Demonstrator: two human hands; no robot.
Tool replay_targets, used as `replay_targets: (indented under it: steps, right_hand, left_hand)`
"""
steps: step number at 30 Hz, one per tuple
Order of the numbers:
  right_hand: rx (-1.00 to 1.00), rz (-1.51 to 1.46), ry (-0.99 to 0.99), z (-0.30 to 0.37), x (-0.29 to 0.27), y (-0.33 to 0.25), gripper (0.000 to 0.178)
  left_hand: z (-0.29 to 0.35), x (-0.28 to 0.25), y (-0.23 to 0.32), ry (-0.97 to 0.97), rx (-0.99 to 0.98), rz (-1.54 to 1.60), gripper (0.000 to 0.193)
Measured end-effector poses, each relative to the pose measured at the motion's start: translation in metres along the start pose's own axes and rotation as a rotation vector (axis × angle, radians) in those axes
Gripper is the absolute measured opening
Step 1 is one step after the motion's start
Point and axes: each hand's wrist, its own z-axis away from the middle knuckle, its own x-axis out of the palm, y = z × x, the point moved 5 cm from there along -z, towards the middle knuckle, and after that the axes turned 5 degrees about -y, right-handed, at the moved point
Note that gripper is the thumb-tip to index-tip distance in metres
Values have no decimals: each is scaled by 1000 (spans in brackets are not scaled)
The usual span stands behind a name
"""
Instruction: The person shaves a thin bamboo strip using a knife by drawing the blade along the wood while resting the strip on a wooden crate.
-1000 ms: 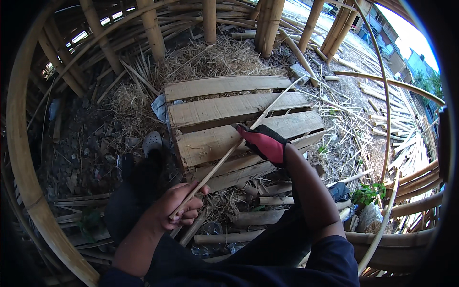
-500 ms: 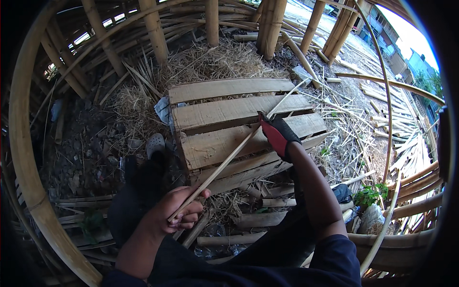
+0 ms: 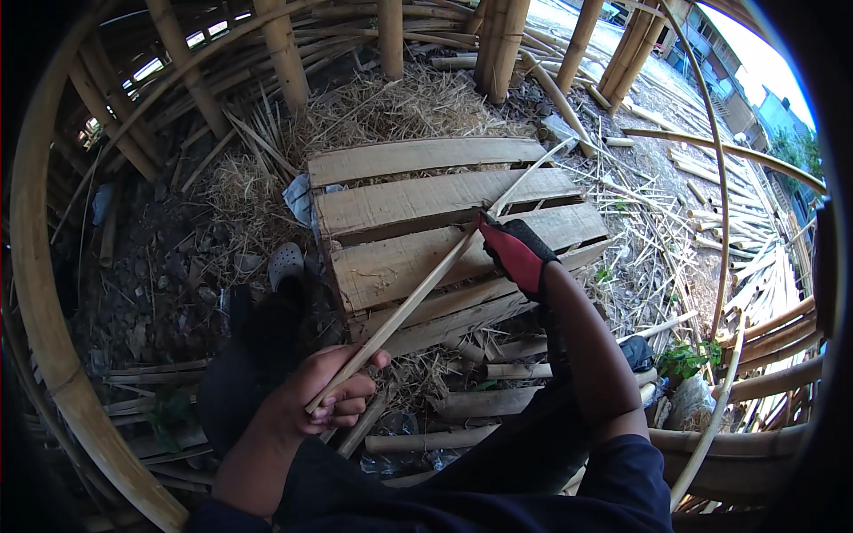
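Note:
A long pale bamboo strip [image 3: 400, 318] slants from my lap up and away to the right, over a low slatted wooden platform [image 3: 391, 259]. Its near end is gripped by my bare left hand [image 3: 336, 388], with the fingers curled round it. Farther along, my right hand [image 3: 515, 253], in a red and black glove, is closed about the same strip. Whether the glove also holds a tool cannot be made out. Beyond the glove, the strip's far part reaches the upper right of the slats.
Bamboo posts [image 3: 391, 40] stand behind a heap of straw-like shavings [image 3: 409, 111]. A curved bamboo pole [image 3: 53, 338] arcs along the left. Cut bamboo pieces [image 3: 431, 441] lie by my legs, and a thin upright strip [image 3: 721, 213] rises at the right.
The strip now shows a broader face between my hands. The view has shifted slightly, and both hands keep hold of the strip in nearly the same places.

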Motion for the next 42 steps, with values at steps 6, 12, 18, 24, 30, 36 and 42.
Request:
replay_targets:
  steps: [6, 12, 18, 24, 30, 36, 42]
  right_hand:
    - [8, 18, -386, 40, 57, -38, 63]
    - [-20, 190, -82, 6, -2, -14, 64]
    - [-106, 225, -215, 28, 42, -43, 62]
    - [99, 133, -112, 8, 16, -14, 69]
    - [-243, 493, -302, 49, 56, -55, 67]
    - [-116, 550, -146, 48, 9, -53, 54]
    - [-377, 427, -20, 38, 8, -30, 31]
  left_hand:
    - [-7, -4, -5, 7, 0, 14, 28]
    - [-12, -1, -5, -50, 1, 16, 24]
    - [-7, -3, -5, -171, -25, 239, 28]
    - [-8, -2, -5, -157, -19, 189, 28]
    - [-9, -2, -7, 37, 4, -23, 22]
    - [-2, 4, 2, 86, 49, -160, 32]
    - [-7, 4, -1, 112, 32, -177, 38]
